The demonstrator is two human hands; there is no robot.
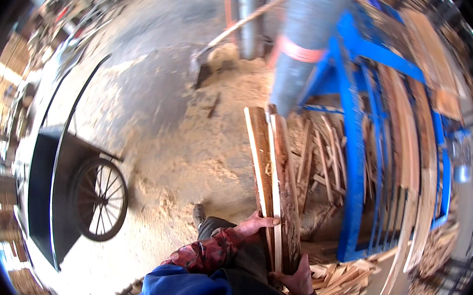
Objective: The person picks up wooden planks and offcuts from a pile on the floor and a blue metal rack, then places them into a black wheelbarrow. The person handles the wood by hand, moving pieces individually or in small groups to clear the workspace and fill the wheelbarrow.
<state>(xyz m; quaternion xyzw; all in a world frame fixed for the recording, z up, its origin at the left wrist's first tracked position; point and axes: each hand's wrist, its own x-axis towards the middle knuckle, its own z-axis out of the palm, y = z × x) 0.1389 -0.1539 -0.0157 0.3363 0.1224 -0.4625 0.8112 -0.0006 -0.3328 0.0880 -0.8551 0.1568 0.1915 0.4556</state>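
Note:
A bundle of long, rough-edged wood slabs (285,165), some with dark bark, stands out in front of my body and points away from me. My left hand (255,223) grips its left side partway along, thumb laid across the pale edge. Lower down, at the near end, my right hand (298,281) is wrapped round the slabs from the right. Its fingers are partly hidden behind the wood.
To the right stands a blue metal frame (352,153) with long boards (404,131) on it. Scrap wood (340,279) lies below. A thick grey pipe (308,32) rises ahead, near a shovel (202,71) and sawdust. A black two-wheeled cart (61,193) stands left.

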